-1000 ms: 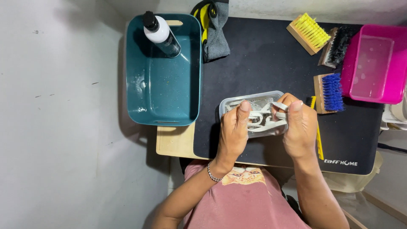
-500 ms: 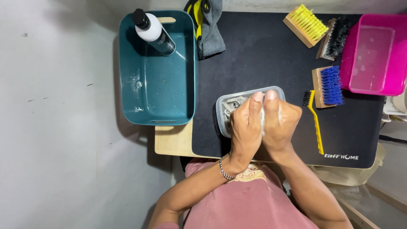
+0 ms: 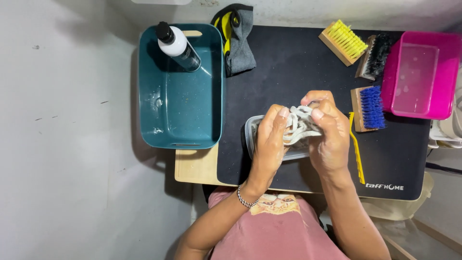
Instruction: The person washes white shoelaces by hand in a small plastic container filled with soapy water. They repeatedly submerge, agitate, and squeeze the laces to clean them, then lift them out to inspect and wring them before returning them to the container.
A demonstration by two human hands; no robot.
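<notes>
Laces [image 3: 299, 126] sit bunched between my two hands, a pale tangled wad held just above a small clear tub [image 3: 250, 137] on the black mat [image 3: 288, 72]. From the head view, the one view I have, the change is plain. A second ago the hands were spread across the tub with the wad lying in it. Half a second ago they had closed together over it. Now they have come apart a little and the wad is up out of the tub and in the open. I judge that the rubbing is under way and not finished: the wad looks wet and is not laid out or set aside.

My left hand [image 3: 269, 139] is curled, fingers up, thumb side against the wad, gripping its left part; a bracelet [image 3: 244, 198] sits on that wrist. My right hand [image 3: 329, 130] is folded over the right part, fingertips pinching in from above. Both are narrow and closed on the laces, nearly meeting over the tub.

Left of the mat stands a teal bin [image 3: 159, 130] with a bottle [image 3: 177, 45] leaning in its far corner. A blue brush [image 3: 368, 108] lies just right of the right hand, with a yellow brush [image 3: 344, 42] and a pink tub [image 3: 450, 72] farther off. The worktop [image 3: 192, 166] shows at the near left edge.
</notes>
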